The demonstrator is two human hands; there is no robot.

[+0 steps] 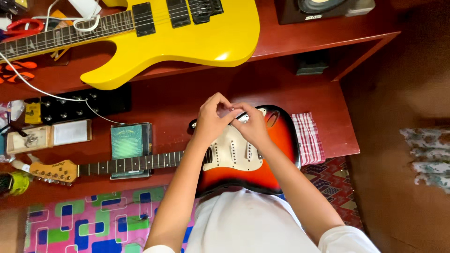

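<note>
Red-brown wooden desk (187, 98) with a raised upper shelf fills the view, seen from above. Both forearms reach forward from the bottom edge and converge over the body of a sunburst electric guitar with a white pickguard (234, 161). The left hand (212, 119) and the right hand (253, 124) meet fingertip to fingertip just above the pickguard, near the upper edge of the guitar body. The fingers of each hand are curled and pinched together around something small and pale between them; what it is cannot be made out, and whether either hand truly grips it cannot be told.

That guitar lies flat on the lower desk surface, its long axis running left to right: the body sits at the right under the hands, the neck stretches left, and the pale wooden headstock (54, 171) points toward the left edge. Its neck crosses a green square booklet (127, 143). Just right of the body lies a red-and-white checked cloth (308, 138). On the upper shelf rests a yellow electric guitar (197, 35), also with its neck pointing left. A black multi-knob pedal unit (79, 105) sits left of the hands.
</note>
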